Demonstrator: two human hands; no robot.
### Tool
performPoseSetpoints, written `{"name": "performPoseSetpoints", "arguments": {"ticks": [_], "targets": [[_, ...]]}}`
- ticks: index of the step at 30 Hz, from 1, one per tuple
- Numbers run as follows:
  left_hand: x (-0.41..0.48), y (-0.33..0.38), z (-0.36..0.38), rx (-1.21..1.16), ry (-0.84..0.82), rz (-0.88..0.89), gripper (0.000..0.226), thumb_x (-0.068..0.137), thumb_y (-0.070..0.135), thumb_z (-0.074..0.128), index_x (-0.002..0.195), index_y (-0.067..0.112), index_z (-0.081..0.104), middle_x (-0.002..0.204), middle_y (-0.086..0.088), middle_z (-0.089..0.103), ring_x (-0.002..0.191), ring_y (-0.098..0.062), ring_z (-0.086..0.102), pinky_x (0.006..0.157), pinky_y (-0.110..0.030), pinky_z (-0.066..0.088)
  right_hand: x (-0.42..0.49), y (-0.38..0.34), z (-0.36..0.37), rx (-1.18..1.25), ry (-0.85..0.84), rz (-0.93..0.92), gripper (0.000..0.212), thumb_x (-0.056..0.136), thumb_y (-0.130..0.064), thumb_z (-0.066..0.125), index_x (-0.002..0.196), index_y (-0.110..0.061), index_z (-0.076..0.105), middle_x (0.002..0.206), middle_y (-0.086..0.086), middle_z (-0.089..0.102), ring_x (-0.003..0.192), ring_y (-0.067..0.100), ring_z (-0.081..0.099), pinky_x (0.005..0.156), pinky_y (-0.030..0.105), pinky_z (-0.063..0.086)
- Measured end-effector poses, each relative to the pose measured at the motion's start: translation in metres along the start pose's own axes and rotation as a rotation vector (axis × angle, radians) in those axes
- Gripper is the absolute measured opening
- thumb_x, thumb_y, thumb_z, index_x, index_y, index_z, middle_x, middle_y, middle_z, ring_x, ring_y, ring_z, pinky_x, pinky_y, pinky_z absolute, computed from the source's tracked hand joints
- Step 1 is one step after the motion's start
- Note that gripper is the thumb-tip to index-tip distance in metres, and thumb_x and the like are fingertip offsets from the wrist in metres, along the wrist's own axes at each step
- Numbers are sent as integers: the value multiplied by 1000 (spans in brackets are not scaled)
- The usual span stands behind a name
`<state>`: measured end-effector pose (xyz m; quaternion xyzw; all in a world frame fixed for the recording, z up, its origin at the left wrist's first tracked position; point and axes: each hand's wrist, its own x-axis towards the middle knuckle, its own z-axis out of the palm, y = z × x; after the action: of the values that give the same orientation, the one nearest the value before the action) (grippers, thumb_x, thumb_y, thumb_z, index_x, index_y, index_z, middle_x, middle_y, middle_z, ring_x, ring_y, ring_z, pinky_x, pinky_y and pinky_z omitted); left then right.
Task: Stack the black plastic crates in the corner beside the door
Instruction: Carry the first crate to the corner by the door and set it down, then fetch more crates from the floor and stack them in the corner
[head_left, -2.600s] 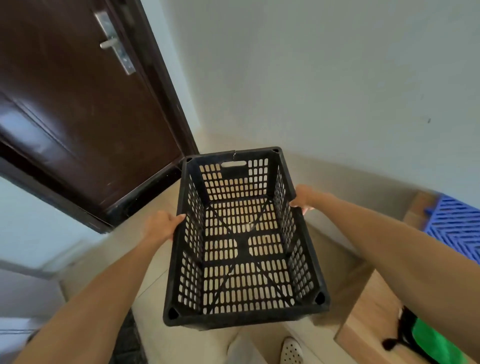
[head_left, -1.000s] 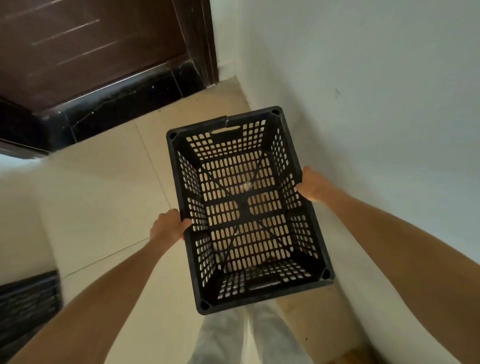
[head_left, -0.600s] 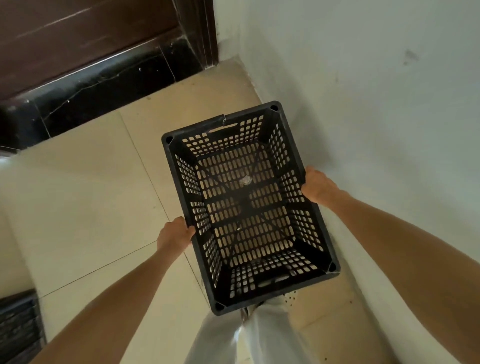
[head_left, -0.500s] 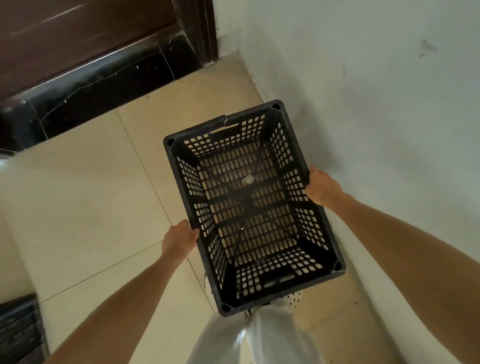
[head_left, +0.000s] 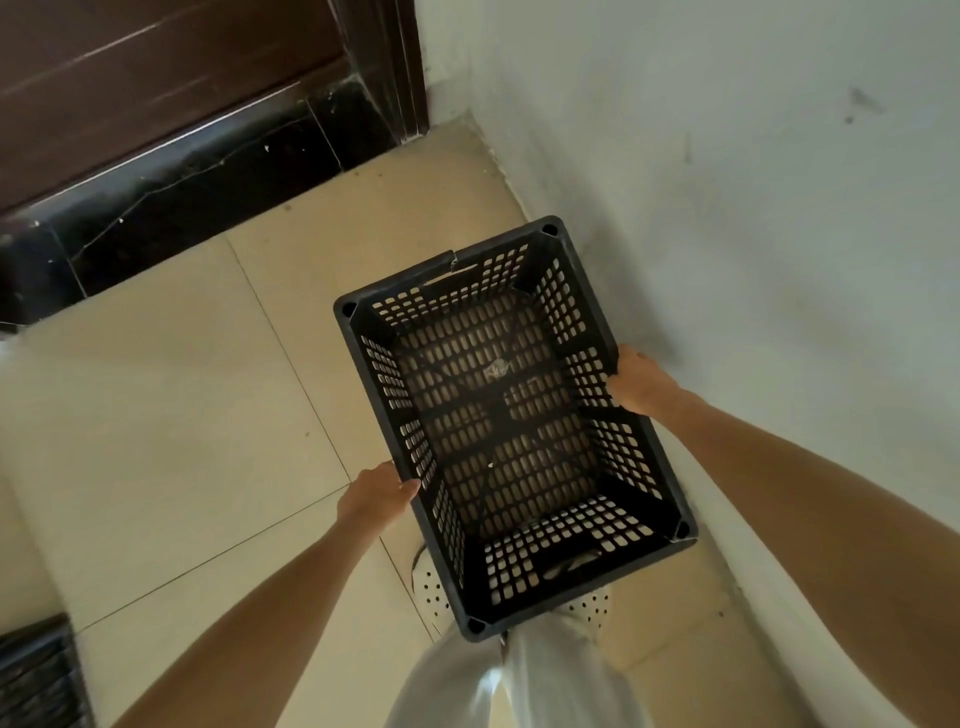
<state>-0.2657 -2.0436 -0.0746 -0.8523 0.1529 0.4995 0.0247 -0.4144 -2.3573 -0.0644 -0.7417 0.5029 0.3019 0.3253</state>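
Note:
I hold one empty black perforated plastic crate (head_left: 631, 426) low over the beige tiled floor, close to the white wall on the right. My left hand (head_left: 375, 498) grips the rim of its left long side. My right hand (head_left: 640, 384) grips the rim of its right long side. The crate's open top faces me and a small pale scrap lies on its slotted bottom. Whether the crate touches the floor I cannot tell. The corner beside the door (head_left: 457, 135) lies beyond the crate's far end.
A dark brown door (head_left: 156, 78) with a black marble threshold (head_left: 197, 182) fills the upper left. The white wall (head_left: 753, 208) runs along the right. A dark mat or crate edge (head_left: 36, 675) shows at the lower left. My white trousers and perforated shoes (head_left: 434, 597) are below the crate.
The crate has sunk lower toward the floor and shifted nearer the right wall. Both hands have kept their grip on its sides, and my view has tilted further down.

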Motion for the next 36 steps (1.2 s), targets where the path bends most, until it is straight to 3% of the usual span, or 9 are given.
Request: {"name": "performPoseSetpoints", "arguments": {"ticks": [3,6,12,16,23,27,32,36], "targets": [[-14,8,-17,57,-5,12,36,97,42,52,117,14,62,115,-5,66,105,-24,63,86,-35,52,-21,-15,-6,-62,3,-61,58,93,-19,50,147,-16,29,143,13,44,126,33,47,102,46,44],[-46,18,-33,79,42,83,31,99,36,52,119,15,62,114,-4,68,103,-23,65,85,-35,54,-52,-36,-15,-160,-15,-151,54,95,-19,46,146,-19,30,144,10,42,127,32,46,101,43,42],[-154,26,-73,114,238,187,28,100,27,47,125,22,58,116,2,69,102,-19,65,82,-32,52,-153,-86,-59,-200,122,-518,30,98,-19,42,126,-18,52,126,3,57,111,24,56,89,41,51],[-235,20,-95,85,379,181,28,99,28,49,126,24,55,122,7,65,107,-14,63,85,-29,52,-229,-108,-85,-277,201,-728,25,96,-24,45,121,-21,52,117,0,57,106,20,55,82,37,51],[-369,-3,-131,-63,585,105,26,98,30,53,123,24,58,121,6,65,109,-15,62,88,-31,52,-338,-137,-121,-466,253,-983,24,95,-29,48,117,-21,52,111,-1,57,105,18,55,79,32,48],[-441,-35,-132,-107,705,-2,27,98,32,53,124,26,57,120,9,65,108,-15,62,87,-30,50,-398,-163,-125,-553,254,-1094,28,95,-31,48,120,-19,52,115,0,58,109,21,56,85,36,49],[-515,-95,-109,-121,809,-145,29,98,36,52,126,29,56,124,10,64,110,-15,61,90,-31,47,-475,-206,-93,-711,271,-1313,29,95,-29,47,121,-19,51,113,0,59,104,20,58,84,37,52],[-584,-159,-88,-263,942,-313,27,96,36,55,122,28,59,120,7,64,112,-19,61,91,-37,47,-550,-249,-47,-787,240,-1496,25,95,-30,49,118,-20,52,111,-1,59,101,18,59,83,35,52]]}}
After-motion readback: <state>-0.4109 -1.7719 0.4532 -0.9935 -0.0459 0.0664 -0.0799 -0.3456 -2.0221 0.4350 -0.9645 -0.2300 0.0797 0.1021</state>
